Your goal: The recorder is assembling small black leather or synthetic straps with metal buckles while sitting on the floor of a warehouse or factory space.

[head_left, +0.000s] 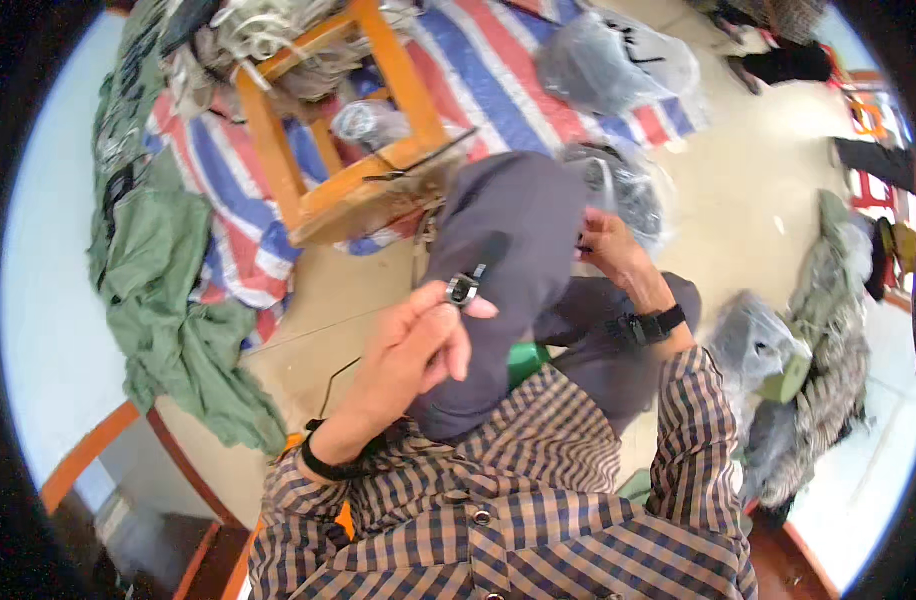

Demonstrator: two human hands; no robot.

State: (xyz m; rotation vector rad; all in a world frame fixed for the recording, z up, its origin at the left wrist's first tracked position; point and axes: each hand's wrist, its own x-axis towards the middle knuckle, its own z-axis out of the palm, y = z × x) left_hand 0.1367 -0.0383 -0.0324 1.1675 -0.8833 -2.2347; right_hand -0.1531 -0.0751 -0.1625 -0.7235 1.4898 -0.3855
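Observation:
My left hand (416, 345) is raised over my left thigh, its thumb and forefinger pinched on a small silver-and-black metal piece (463, 289) with a hole through it. A short dark end sticks up from that piece; its exact kind does not show. Beside my knee, my right hand (618, 252) has its fingers drawn together. Something small and dark shows at those fingertips, too little of it visible to name. Under both hands are my dark grey trousers (518, 215).
A wooden frame (408, 85) like an upturned stool stands ahead on a striped plastic sheet (498, 60). Clear plastic bags (618, 65) lie at the far right of it. Green cloth (163, 270) is heaped on the left, netting (823, 400) and another bag (753, 340) on the right.

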